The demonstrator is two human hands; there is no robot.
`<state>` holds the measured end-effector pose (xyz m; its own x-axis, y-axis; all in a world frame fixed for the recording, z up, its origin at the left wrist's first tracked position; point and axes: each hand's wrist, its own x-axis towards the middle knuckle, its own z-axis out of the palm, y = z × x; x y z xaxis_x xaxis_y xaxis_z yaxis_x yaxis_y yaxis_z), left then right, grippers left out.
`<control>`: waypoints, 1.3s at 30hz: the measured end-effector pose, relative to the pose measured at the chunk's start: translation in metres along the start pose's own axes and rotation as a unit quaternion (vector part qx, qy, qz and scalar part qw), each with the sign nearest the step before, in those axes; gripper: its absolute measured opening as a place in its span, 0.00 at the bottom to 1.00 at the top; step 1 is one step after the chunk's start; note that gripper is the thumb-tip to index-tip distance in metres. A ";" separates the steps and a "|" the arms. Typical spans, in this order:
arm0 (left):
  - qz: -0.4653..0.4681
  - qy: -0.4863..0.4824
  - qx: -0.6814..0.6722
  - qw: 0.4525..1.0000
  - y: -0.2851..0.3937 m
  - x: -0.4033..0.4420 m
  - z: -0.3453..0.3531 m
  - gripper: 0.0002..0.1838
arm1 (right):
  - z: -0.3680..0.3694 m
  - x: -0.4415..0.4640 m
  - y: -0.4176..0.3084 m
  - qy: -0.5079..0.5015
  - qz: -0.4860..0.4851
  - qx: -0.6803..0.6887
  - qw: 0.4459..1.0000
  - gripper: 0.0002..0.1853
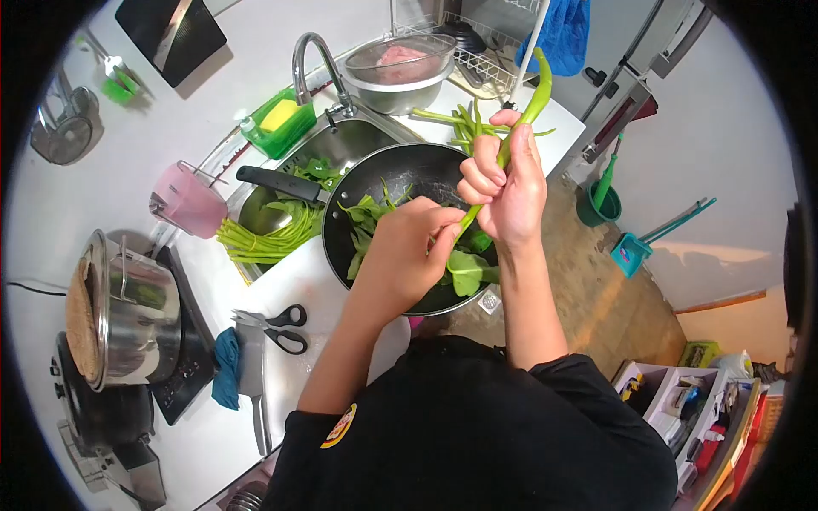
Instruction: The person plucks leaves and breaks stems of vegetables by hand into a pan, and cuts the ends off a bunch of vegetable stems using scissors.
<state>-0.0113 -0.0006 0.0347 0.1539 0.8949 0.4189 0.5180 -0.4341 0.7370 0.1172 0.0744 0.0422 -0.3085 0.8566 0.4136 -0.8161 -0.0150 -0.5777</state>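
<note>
My right hand (511, 187) is raised above the wok's right side, fingers closed round a long green stalk (534, 100). The stalk's upper part is thicker and curves at the tip. Lower down, my left hand (405, 251) pinches the stalk's thin end between thumb and fingers. Beneath both hands lies a black wok (430, 162) with a dark handle pointing left. Green leaves (466, 272) and cut stems lie in it, partly hidden by my left hand. Several loose green stalks (464, 123) rest on the counter behind my right hand.
A sink (375, 128) with leafy greens sits behind the wok, beside a bundle of string beans (268, 234). Black-handled scissors (285, 328) lie on the counter. A metal pot (141, 315) stands far left. Meat (400, 64) sits in a strainer over a bowl (396, 95).
</note>
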 end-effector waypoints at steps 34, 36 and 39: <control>-0.102 0.006 -0.198 0.975 -0.005 -0.014 0.012 0.09 | 0.013 -0.015 -0.021 0.048 -0.182 -0.001 0.982 0.16; -0.116 0.032 -0.240 0.963 -0.010 -0.013 0.021 0.10 | 0.010 -0.017 -0.020 0.046 -0.182 -0.008 0.982 0.16; -0.200 0.063 -0.369 0.905 -0.010 -0.015 0.032 0.10 | 0.013 -0.021 -0.021 0.042 -0.196 -0.033 0.979 0.16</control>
<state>0.0079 -0.0064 0.0047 -0.0429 0.9971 0.0630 -0.1995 -0.0703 0.9774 0.1348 0.0502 0.0548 0.0650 0.8293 0.5551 -0.8300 0.3537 -0.4313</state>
